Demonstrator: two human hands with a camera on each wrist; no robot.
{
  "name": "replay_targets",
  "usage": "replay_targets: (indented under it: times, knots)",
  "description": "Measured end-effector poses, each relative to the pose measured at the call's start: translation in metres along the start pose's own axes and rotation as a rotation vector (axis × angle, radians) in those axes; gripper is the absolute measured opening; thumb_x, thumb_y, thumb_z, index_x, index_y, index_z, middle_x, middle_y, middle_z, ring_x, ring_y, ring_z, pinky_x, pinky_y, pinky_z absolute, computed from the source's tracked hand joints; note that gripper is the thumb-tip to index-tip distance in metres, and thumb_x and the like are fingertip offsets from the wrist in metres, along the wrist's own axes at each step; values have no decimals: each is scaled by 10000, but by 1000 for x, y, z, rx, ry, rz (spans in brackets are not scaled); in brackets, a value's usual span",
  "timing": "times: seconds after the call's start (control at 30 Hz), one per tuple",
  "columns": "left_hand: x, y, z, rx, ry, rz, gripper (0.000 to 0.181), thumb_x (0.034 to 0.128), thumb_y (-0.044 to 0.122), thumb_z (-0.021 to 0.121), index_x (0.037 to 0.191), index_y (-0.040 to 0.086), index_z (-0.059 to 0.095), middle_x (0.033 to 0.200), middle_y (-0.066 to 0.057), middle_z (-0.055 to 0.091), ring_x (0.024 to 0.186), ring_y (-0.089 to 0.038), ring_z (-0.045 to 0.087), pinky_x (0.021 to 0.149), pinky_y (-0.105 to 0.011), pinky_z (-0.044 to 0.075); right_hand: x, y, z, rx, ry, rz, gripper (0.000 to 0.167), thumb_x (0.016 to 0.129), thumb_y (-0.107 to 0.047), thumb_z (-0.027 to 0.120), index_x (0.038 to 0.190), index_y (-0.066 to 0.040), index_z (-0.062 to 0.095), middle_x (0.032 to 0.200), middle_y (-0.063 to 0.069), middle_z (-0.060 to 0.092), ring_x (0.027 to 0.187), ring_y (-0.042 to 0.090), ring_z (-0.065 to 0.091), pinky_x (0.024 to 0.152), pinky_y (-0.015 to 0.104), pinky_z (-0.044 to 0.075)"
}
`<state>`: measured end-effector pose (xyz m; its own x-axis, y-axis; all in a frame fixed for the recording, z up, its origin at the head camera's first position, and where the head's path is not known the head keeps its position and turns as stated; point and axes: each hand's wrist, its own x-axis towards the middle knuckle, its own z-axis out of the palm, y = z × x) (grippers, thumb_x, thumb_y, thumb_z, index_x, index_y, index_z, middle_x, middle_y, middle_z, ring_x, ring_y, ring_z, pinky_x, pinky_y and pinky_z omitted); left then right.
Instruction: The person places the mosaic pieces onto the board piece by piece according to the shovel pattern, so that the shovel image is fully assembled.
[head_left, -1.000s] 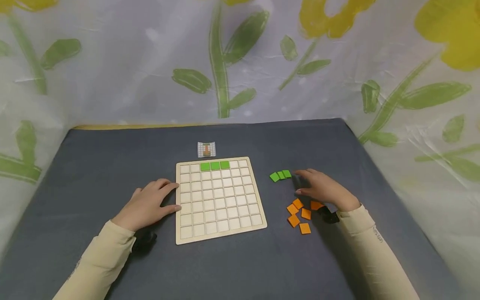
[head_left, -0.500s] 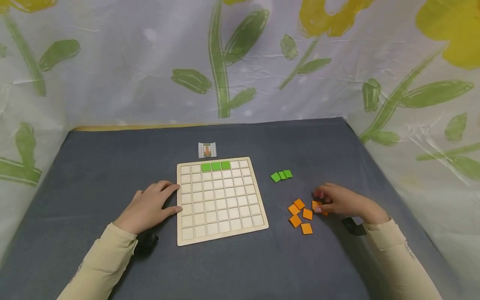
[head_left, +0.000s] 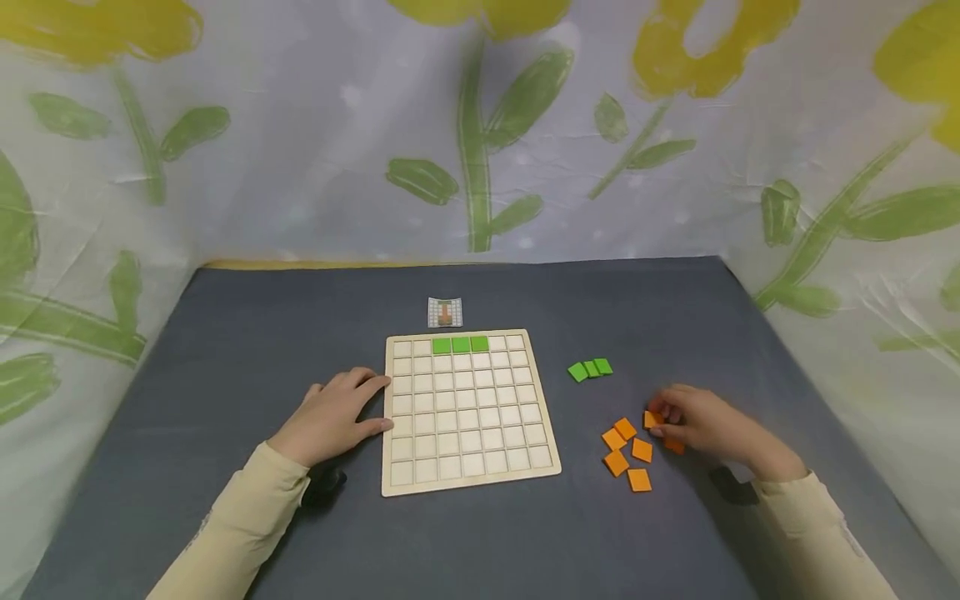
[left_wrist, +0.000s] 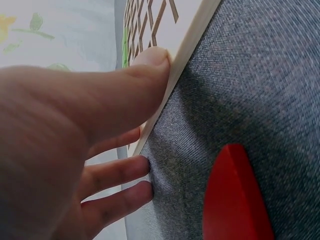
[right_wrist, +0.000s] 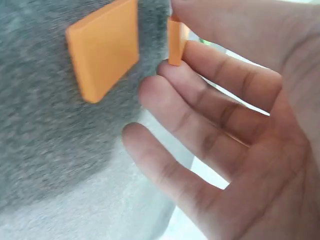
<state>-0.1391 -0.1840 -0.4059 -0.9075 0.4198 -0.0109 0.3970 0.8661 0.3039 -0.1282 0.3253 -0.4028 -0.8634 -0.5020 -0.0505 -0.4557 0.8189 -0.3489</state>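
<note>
A pale wooden grid board (head_left: 471, 485) lies on the dark cloth, with three green tiles (head_left: 461, 345) set side by side in its far row. My left hand (head_left: 333, 418) rests at the board's left edge; its thumb (left_wrist: 150, 62) touches the rim in the left wrist view. To the right of the board, my right hand (head_left: 716, 429) pinches an orange tile (right_wrist: 175, 42) between thumb and fingers. Another orange tile (right_wrist: 105, 52) lies on the cloth close by, partly covered by that hand in the head view.
Several loose orange tiles (head_left: 616, 462) lie right of the board. Three loose green tiles (head_left: 592, 368) sit farther back. Behind the board is a small patterned card (head_left: 445, 313). A red object (left_wrist: 235, 200) pokes into the left wrist view. A flower-painted sheet (head_left: 300, 183) hangs behind the table.
My right hand has moved from beside the loose green tiles to the orange ones and taken hold of one. The left hand stays at the board's edge. The head view has shifted slightly.
</note>
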Motion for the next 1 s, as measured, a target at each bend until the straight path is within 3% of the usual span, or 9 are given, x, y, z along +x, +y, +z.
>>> replay_targets:
  times: [0.37, 0.77, 1.0]
  knots:
    - [-1, 0, 13, -14, -26, 13, 642, 843, 401, 722, 1376, 109, 516, 1305, -107, 525, 1186, -300, 511, 807, -506, 369, 7, -12, 5, -36, 115, -17, 193, 838, -193, 754, 1008, -148, 675, 897, -83, 597, 766, -4, 553, 662, 247, 497]
    - [0, -1, 2, 11, -11, 14, 649, 841, 423, 716, 1377, 114, 518, 1318, -106, 525, 1194, -294, 513, 806, -485, 377, 36, -29, -1, -7, 120, -56, 183, 864, -214, 728, 1031, -183, 660, 911, -117, 598, 775, 2, 539, 665, 248, 489]
    - [-2, -2, -2, 16, -4, 4, 637, 844, 413, 716, 1376, 123, 520, 1307, -97, 531, 1185, -285, 517, 813, -486, 380, 56, -42, -3, 35, 99, -67, 241, 878, -218, 713, 1094, -151, 632, 950, -81, 620, 800, 35, 555, 691, 262, 502]
